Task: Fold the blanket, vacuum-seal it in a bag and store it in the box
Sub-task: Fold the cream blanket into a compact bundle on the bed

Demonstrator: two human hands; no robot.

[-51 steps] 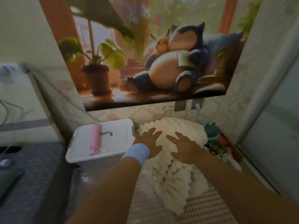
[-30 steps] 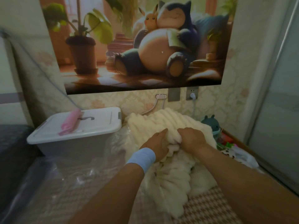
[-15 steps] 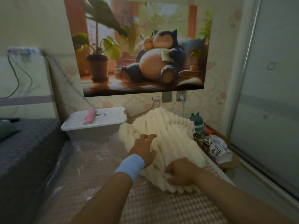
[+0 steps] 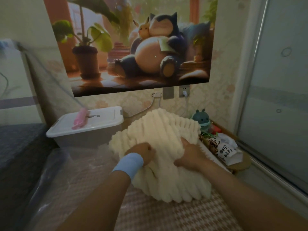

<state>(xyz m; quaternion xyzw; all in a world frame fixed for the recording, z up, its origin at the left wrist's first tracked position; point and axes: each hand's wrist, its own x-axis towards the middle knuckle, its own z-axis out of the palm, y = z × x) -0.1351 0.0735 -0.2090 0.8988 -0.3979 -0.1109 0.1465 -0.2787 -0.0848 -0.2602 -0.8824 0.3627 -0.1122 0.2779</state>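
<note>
Blanket (image 4: 160, 147) bunched between both hands (gripping)

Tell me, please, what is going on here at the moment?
A person grips a cream ribbed blanket on the bed with the left hand and the right hand. It is not yet in the clear plastic bag lying to its left. The white box behind has its lid on, with a pink object resting on top.
</note>
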